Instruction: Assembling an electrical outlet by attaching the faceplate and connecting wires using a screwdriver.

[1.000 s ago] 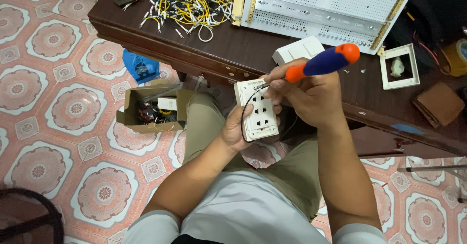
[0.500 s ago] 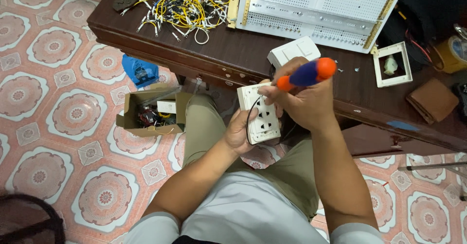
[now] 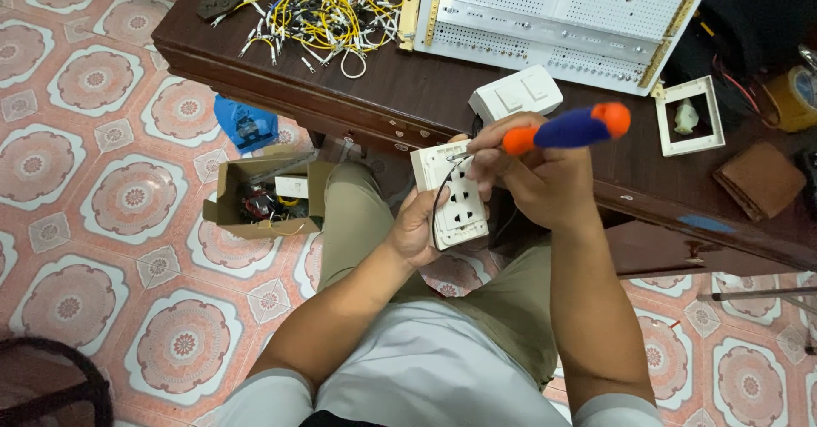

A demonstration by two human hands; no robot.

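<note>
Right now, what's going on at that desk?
A seated person holds a white socket outlet in the left hand over their lap. The right hand grips a screwdriver with a blue and orange handle, its tip against the outlet's upper part. A black wire runs along the outlet. On the dark wooden table lie a white switch, yellow wires and a perforated white panel.

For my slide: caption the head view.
Left hand holds white socket; right hand applies orange-blue screwdriver.
</note>
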